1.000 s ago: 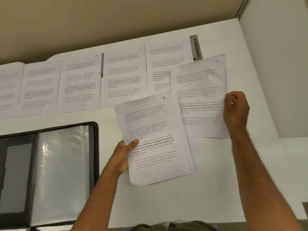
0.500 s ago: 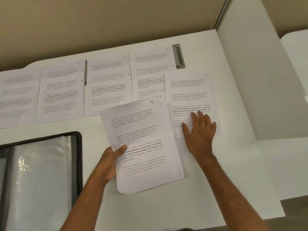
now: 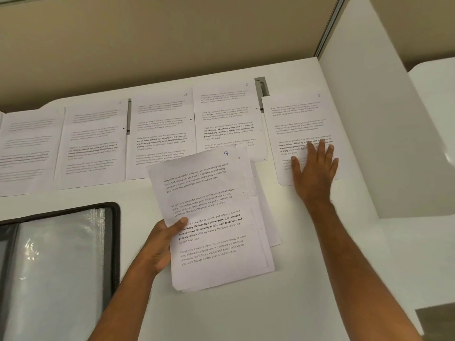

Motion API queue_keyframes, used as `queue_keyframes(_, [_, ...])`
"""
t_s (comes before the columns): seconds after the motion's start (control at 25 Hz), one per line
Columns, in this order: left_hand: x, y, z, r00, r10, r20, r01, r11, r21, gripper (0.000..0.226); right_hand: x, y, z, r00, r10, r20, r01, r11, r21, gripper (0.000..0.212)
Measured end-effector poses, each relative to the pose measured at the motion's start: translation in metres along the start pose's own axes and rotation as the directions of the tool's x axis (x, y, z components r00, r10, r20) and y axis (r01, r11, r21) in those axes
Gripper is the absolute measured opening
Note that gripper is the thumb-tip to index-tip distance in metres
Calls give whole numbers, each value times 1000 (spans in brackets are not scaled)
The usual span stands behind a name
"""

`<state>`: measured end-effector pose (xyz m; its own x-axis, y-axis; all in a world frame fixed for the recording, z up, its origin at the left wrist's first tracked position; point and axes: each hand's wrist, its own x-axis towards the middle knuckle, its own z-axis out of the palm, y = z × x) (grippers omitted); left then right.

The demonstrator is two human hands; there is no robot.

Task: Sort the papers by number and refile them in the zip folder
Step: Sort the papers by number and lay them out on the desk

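at near left lies the open black zip folder with clear plastic sleeves on the white table. along the far edge runs a row of white printed sheets, ending at right with the white printed sheet numbered 6. your left hand grips the loose stack of white printed papers topped by sheet 9, thumb clamped on top. your right hand presses flat on sheet 6, fingers straight and slightly apart.

zip folder cut off, leftmost sheet blurred
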<state>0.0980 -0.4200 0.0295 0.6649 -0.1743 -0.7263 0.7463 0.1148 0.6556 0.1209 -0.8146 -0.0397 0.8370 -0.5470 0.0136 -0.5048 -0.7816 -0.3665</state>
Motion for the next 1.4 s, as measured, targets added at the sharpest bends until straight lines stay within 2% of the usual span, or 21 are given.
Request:
queue_keyframes(0.08, [1,0,0,1000,-5,-4,5,1000,-3,41,-16,-4,5,997,-31,-66,30,999,-18,66])
queue_keyframes(0.2, [1,-1,-2,1000,-17,-15,17,1000,0,39,-31,-6,15,998,-36,-45,33,997,-71,67])
queue_keyframes(0.52, [-2,-2,-5,1000,-20,-13,20,1000,-13,39,39,-31,23,1000,-5,23,7,998,-60,72])
queue_keyframes(0.8, [2,-5,-12,1000,-15,-16,15,1000,-17,38,56,-50,33,1000,-9,27,10,999,-53,67])
queue_keyframes(0.92, [3,-6,-13,999,-26,-21,25,999,-20,38,54,-52,25,999,31,45,-33,998,47,67])
queue_keyframes(1.0, [1,-5,-12,999,-34,-12,34,999,-34,42,35,-57,13,1000,15,-26,-8,974,226,60])
queue_keyframes(1.08, [-2,-4,-12,999,-36,-1,36,998,-55,43,-5,-69,-2,996,-5,-85,43,889,455,47])
queue_keyframes(1.12, [-5,-4,-14,999,-35,3,35,997,-62,43,-30,-78,-7,999,5,-42,19,828,560,41])
queue_keyframes(1.2, [-11,-7,-22,1000,-30,3,30,997,-76,43,-82,-96,-17,986,26,163,-133,708,693,35])
queue_keyframes(1.28, [-18,-9,-31,1000,-26,6,27,996,-83,43,-122,-108,-21,936,46,349,-294,646,704,36])
queue_keyframes(1.4, [-33,-13,-49,1000,-6,14,7,997,-77,43,-158,-118,-19,878,94,469,-430,585,688,33])
